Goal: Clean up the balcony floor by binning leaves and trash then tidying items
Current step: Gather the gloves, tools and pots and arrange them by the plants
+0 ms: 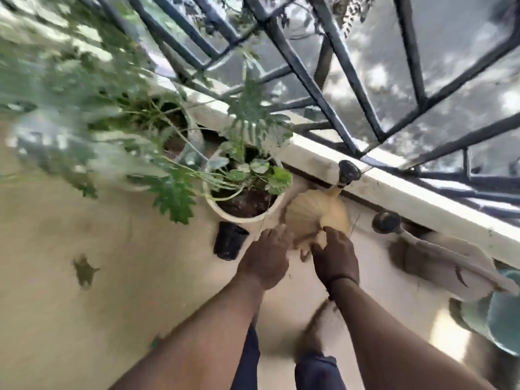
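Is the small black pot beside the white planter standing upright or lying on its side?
Lying on its side. The small black pot rests lengthwise on the floor next to the white planter.

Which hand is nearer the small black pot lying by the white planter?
Left. The left hand is just right of the black pot; the right hand is farther right, on the tan object.

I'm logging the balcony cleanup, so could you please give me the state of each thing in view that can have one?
Left hand: fingers extended, reaching toward the leaf.
Right hand: on the large dry leaf, grip unclear through blur.
White plant pot: upright, holding soil and a plant.
Small black pot: on the floor, looks tipped over.
Green leaf scrap: lying on the floor.
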